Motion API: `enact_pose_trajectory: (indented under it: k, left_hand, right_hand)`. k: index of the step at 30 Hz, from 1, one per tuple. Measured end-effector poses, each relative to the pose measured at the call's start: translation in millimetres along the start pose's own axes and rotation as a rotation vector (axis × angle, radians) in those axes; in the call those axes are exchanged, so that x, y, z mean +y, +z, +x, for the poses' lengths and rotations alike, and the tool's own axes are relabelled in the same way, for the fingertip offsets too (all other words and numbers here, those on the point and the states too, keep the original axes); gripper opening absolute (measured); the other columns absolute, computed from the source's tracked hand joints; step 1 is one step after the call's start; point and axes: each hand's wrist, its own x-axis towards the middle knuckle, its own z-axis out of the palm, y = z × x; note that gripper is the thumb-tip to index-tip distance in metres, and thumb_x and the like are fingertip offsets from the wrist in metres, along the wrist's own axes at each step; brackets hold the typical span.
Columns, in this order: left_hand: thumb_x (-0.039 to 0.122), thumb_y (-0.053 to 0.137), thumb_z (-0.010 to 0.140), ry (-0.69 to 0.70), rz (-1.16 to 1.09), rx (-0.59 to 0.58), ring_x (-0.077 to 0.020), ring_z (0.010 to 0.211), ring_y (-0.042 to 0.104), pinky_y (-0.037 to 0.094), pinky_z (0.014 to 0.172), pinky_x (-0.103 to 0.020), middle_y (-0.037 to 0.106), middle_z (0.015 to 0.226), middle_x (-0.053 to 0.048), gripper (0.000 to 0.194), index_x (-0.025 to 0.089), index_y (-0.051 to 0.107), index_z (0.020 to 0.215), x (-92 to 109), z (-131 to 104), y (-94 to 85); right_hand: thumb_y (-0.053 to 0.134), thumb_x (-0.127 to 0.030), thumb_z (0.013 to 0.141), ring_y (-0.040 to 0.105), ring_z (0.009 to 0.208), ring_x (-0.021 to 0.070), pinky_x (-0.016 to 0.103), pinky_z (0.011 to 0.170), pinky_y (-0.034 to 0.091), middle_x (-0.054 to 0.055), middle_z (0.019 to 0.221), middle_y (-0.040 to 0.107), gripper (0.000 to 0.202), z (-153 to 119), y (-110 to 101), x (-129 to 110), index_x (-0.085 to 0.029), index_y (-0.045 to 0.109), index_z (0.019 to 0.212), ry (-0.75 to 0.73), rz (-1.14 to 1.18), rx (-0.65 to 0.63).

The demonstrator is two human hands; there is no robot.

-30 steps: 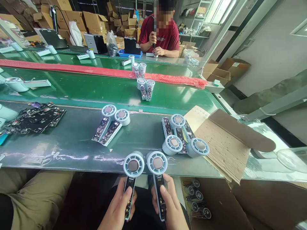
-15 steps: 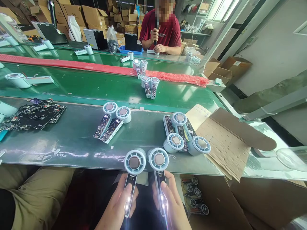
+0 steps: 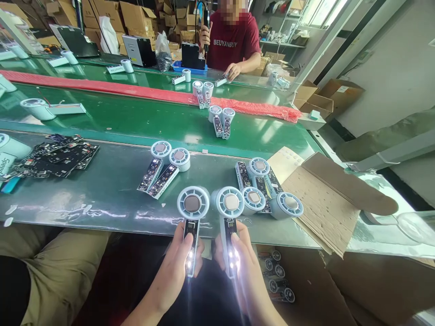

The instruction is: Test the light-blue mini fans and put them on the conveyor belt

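**Two Handheld Fans Held Lit at the Near Edge of the Bench**

Step in hand. The left hand [image 3: 175, 271] is closed around the handle of the left fan [image 3: 192, 204], thumb pressed on its front. The right hand [image 3: 243, 267] is closed the same way around the handle of the right fan [image 3: 230, 203]. Both fans stand upright side by side, round heads above the near edge of the bench [image 3: 102, 199], handles below it over the lap. Small displays glow under each head and white lights shine low on both handles. By that, this appears to be a power-on check of the two units.

Next move. Judged from the layout, setting the pair down calls for a short forward reach and a flat release, heads clear of the neighbours.

Edges and room.
- A group of three fans [image 3: 263, 190] lies just right of the right fan's head; its nearest head is almost touching.
- A pair of fans [image 3: 166, 165] lies farther in, left of centre.
- Open bench surface lies between that pair and the near edge, to the left of the held fans.
- Circuit boards [image 3: 57, 158] occupy the left end.
- Cardboard sheets [image 3: 322, 199] overhang the right corner.
- Another person [image 3: 234, 40] works at the far side, well apart.
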Motion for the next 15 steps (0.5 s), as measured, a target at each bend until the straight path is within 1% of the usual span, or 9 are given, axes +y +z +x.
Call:
enact_pose_trajectory:
  k: [3,6,8,10,12,14,15]
  left_hand:
    - [0.052,0.032,0.092,0.013,0.031,-0.007,-0.0091,0.056,0.043,0.037,0.056,-0.024,0.044,0.072,0.004,0.030,0.023,0.040,0.090,4.6,3.8,1.1]
    - [0.050,0.030,0.092,0.033,0.023,0.019,-0.0085,0.053,0.042,0.037,0.054,-0.023,0.043,0.071,0.004,0.030,0.022,0.039,0.085,6.7,6.3,4.8]
    - [0.050,0.029,0.092,0.035,0.025,0.028,-0.0087,0.053,0.042,0.037,0.054,-0.023,0.044,0.070,0.004,0.031,0.022,0.039,0.083,7.2,7.2,6.8]
    - [0.051,0.028,0.092,0.007,0.035,0.024,-0.0093,0.052,0.043,0.037,0.053,-0.023,0.045,0.070,0.003,0.033,0.022,0.039,0.083,8.6,8.0,6.7]
    - [0.052,0.027,0.092,-0.048,0.052,-0.004,-0.0108,0.053,0.046,0.038,0.054,-0.024,0.048,0.070,0.003,0.033,0.022,0.040,0.086,12.0,9.4,3.6]
    - [0.055,0.031,0.090,-0.095,0.139,-0.029,-0.0144,0.057,0.053,0.041,0.057,-0.026,0.052,0.070,0.003,0.033,0.023,0.042,0.092,17.7,12.0,-1.5]
    - [0.056,0.033,0.089,-0.103,0.238,-0.031,-0.0165,0.060,0.056,0.042,0.059,-0.027,0.055,0.069,0.003,0.034,0.024,0.043,0.095,21.1,13.7,-4.2]
  right_hand:
    - [0.040,-0.041,0.095,0.037,0.052,0.0105,0.024,0.054,0.032,-0.005,0.067,0.047,0.021,4.2,3.7,-4.0,-0.023,0.043,0.105,-0.051,-0.046,-0.001]
    - [0.040,-0.041,0.094,0.038,0.053,0.0120,0.025,0.055,0.034,-0.004,0.068,0.047,0.020,7.4,6.9,-6.4,-0.024,0.044,0.105,-0.047,-0.041,0.004]
    - [0.040,-0.044,0.094,0.038,0.054,0.0130,0.025,0.055,0.035,-0.004,0.069,0.048,0.024,8.8,7.8,-7.2,-0.024,0.046,0.105,-0.045,-0.031,0.016]
    - [0.039,-0.050,0.093,0.037,0.054,0.0135,0.025,0.055,0.036,-0.003,0.071,0.049,0.030,9.8,6.7,-7.6,-0.024,0.048,0.105,-0.041,-0.029,0.026]
    - [0.037,-0.055,0.092,0.037,0.055,0.0131,0.025,0.055,0.036,-0.002,0.073,0.050,0.036,11.6,3.4,-8.3,-0.024,0.050,0.106,-0.016,-0.031,0.014]
    - [0.041,-0.053,0.091,0.039,0.056,0.0125,0.024,0.054,0.037,-0.002,0.077,0.052,0.036,15.4,-2.0,-9.8,-0.025,0.048,0.112,0.029,-0.075,-0.021]
    - [0.045,-0.050,0.090,0.044,0.060,0.0129,0.024,0.056,0.039,-0.001,0.084,0.055,0.037,18.4,-5.2,-11.0,-0.025,0.046,0.118,0.038,-0.133,-0.046]
